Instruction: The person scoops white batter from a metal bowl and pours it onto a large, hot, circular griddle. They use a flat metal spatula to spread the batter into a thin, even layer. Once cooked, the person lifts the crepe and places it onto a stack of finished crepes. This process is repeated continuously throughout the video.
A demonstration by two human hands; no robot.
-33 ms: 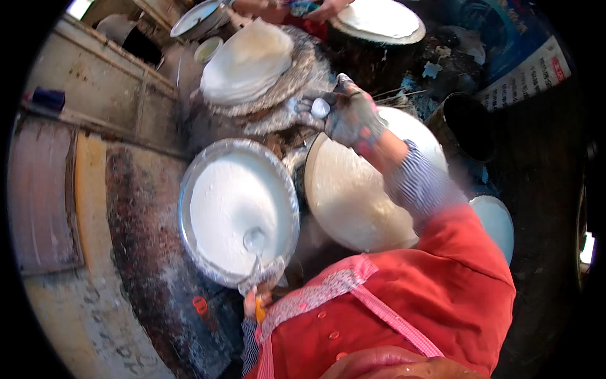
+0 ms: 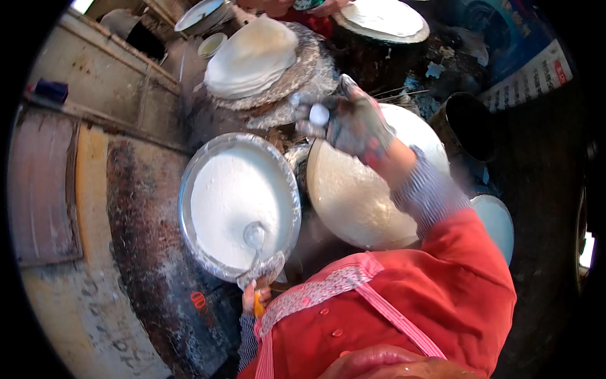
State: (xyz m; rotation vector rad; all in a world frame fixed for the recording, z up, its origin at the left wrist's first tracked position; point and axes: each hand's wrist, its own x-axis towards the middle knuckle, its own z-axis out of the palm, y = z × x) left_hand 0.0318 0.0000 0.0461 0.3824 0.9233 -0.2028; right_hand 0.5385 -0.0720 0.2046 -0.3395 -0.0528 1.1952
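Grimy panels [image 2: 101, 66] line the upper left; mid-frame, the ladle [image 2: 254, 235] in the bowl [image 2: 185, 205] points its handle toward your nearer left hand [image 2: 254, 298], fingers closed round a scraper [image 2: 265, 270]; what your right hand [image 2: 356, 123] grips, I can't tell.

Upper left: grey, crusted round base [image 2: 315, 66], rough-edged; stack of thin white sheets [image 2: 252, 60] lies directly on it, toward its left side. Top: round board [image 2: 404, 39], pale rim, white sheet [image 2: 382, 18] flat on it. Below that board: dark, lumpy surface [image 2: 445, 54] carrying pale blue scraps [image 2: 434, 71] and thin sticks [image 2: 401, 93]. Far left: narrow ledge [image 2: 95, 115] along the panels, small dark blue object [image 2: 50, 91] at its near end. Wide basin [image 2: 294, 189], centre-left: its support is hidden beneath.
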